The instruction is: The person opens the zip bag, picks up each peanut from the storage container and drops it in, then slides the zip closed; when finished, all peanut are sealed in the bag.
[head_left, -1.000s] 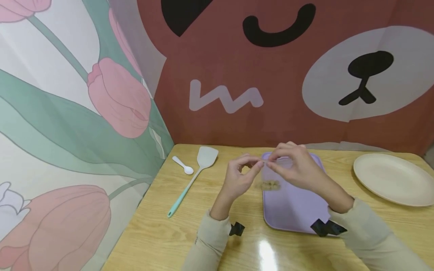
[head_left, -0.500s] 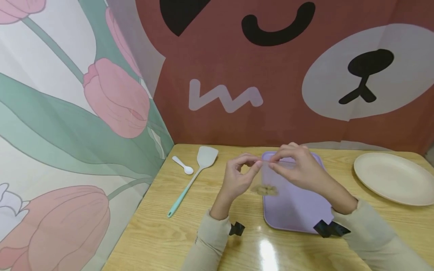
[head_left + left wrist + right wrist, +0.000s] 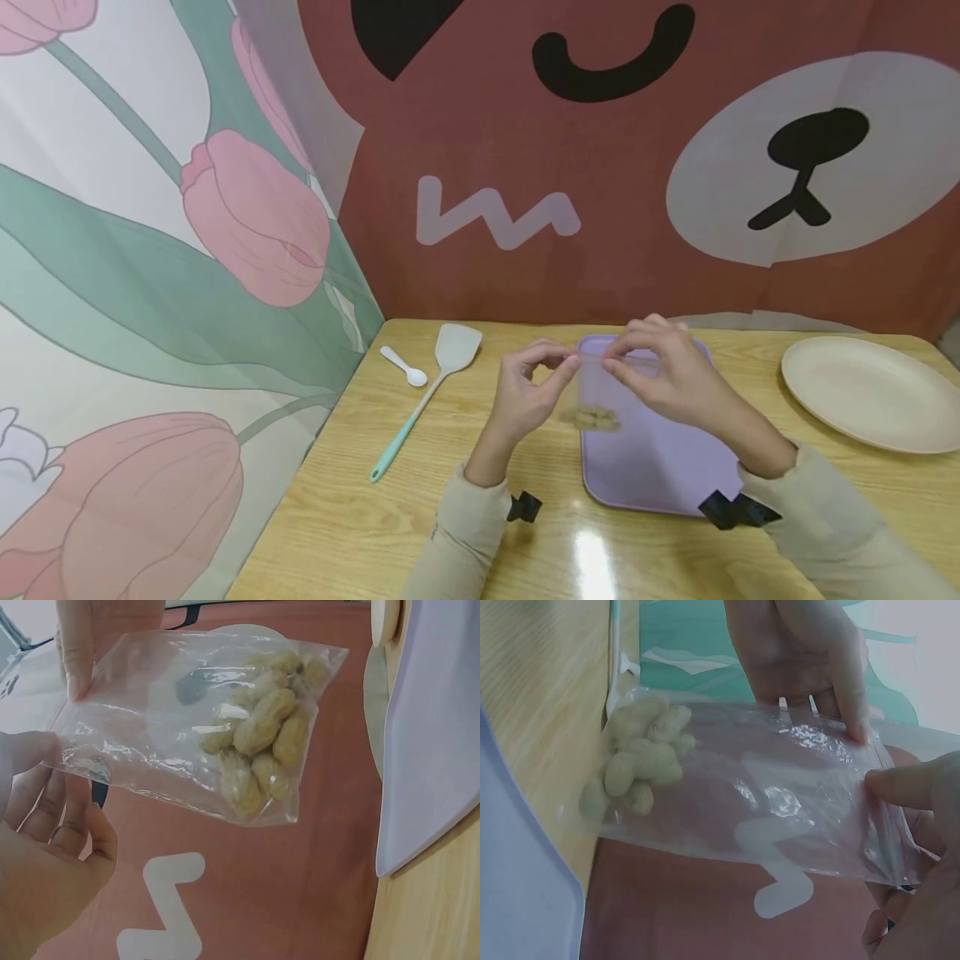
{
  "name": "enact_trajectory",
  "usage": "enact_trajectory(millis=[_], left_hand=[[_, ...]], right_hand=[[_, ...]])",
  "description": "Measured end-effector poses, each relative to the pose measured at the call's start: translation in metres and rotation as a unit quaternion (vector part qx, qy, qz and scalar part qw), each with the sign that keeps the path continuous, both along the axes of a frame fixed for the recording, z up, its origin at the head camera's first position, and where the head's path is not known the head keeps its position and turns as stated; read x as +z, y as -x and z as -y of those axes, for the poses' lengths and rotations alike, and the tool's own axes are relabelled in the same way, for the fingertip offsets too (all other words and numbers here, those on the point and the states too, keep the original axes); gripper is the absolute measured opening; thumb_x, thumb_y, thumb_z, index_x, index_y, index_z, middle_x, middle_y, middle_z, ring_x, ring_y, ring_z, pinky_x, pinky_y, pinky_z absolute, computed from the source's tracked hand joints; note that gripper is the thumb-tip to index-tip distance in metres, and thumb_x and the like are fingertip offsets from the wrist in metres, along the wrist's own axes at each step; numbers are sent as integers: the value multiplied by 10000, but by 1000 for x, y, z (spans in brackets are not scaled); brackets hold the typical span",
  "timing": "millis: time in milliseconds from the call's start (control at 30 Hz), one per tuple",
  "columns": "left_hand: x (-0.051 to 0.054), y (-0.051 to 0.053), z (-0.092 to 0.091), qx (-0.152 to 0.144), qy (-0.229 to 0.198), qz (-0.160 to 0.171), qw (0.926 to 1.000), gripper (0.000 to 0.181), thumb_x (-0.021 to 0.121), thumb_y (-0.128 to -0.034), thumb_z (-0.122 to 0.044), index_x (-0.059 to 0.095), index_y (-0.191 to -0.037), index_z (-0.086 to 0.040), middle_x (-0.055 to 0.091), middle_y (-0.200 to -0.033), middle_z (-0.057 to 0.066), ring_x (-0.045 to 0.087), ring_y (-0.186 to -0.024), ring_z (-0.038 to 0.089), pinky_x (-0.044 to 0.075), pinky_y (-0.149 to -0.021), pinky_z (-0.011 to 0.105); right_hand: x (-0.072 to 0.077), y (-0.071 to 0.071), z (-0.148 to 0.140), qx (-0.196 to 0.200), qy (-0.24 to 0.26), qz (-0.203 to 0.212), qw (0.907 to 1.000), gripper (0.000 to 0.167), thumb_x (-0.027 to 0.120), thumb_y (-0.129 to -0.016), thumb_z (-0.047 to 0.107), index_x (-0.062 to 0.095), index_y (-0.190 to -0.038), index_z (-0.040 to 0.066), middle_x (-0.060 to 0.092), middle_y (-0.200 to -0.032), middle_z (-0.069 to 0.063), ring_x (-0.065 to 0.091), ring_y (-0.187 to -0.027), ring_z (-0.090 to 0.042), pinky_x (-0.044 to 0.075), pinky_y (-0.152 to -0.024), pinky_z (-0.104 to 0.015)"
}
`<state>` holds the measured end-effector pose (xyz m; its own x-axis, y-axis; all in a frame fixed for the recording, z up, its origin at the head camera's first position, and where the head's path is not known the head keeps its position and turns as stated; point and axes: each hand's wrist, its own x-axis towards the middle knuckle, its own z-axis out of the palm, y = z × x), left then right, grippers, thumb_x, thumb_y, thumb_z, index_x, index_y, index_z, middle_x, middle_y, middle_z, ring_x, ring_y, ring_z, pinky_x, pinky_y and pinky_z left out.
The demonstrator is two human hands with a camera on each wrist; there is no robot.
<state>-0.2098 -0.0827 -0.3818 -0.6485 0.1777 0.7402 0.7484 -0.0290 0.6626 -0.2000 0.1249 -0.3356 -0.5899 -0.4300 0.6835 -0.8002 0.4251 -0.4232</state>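
A clear plastic zip bag [image 3: 165, 742] hangs between my two hands with its top edge up. Several unshelled peanuts [image 3: 264, 724] lie gathered at its bottom; they also show as a tan cluster in the head view. My left hand [image 3: 525, 396] pinches the top edge near one corner, between thumb and fingers. Farther along that edge, my right hand [image 3: 678, 379] pinches it between thumb and forefinger. A short gap parts the fingertips of the two hands. The bag is held above the table, partly in front of a purple tray [image 3: 652, 467]. Whether its seal is parted I cannot tell.
A spatula [image 3: 459, 346] with a mint handle and a small white spoon [image 3: 408, 367] lie at the left of the wooden table [image 3: 337, 517]. A cream oval plate [image 3: 870, 396] stands at the right. Printed cloths hang behind and at the left.
My right hand has slid a little to the right along the bag's top edge, widening the gap from my left hand. The bag has swung slightly; my left hand stays nearly still.
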Motion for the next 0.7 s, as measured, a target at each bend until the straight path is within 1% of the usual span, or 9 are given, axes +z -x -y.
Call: enact_trajectory(millis=[100, 300, 333, 567, 700], left_hand=[[0, 0, -1, 5, -11, -20, 10000, 62, 669, -898, 80, 725, -925, 85, 687, -844, 191, 620, -773, 167, 527, -743, 317], [2, -3, -1, 130, -17, -16, 9999, 73, 652, -880, 139, 710, -919, 118, 684, -862, 235, 609, -772, 156, 522, -734, 300], [4, -4, -1, 150, -21, -5, 9999, 73, 650, -877, 144, 707, -917, 125, 682, -861, 243, 607, -771, 156, 519, -734, 297], [24, -21, -2, 115, -20, -12, 9999, 57, 635, -868, 172, 684, -896, 167, 665, -837, 265, 612, -758, 176, 518, -730, 295], [26, -21, -2, 109, -33, -34, 9999, 61, 633, -873, 167, 688, -900, 160, 666, -842, 263, 611, -761, 175, 520, -730, 298]], right_hand=[[1, -1, 0, 36, 42, -102, 9999, 181, 779, -783, -47, 726, -823, 121, 645, -808, 118, 503, -815, -121, 286, -763, -408], [1, -3, -2, -165, 81, -110, 9998, 166, 802, -774, -24, 744, -840, 117, 653, -791, 123, 535, -796, -132, 305, -753, -401], [0, -3, -3, -191, 90, -85, 9997, 170, 804, -773, -21, 744, -837, 124, 649, -790, 127, 533, -797, -123, 307, -751, -400], [-2, -4, -4, -174, 160, -78, 9997, 189, 794, -776, -42, 724, -820, 128, 637, -788, 129, 518, -806, -98, 276, -720, -379], [-2, -4, -5, -250, 176, -42, 9995, 178, 803, -775, -29, 732, -822, 128, 639, -785, 127, 523, -808, -100, 292, -731, -386]])
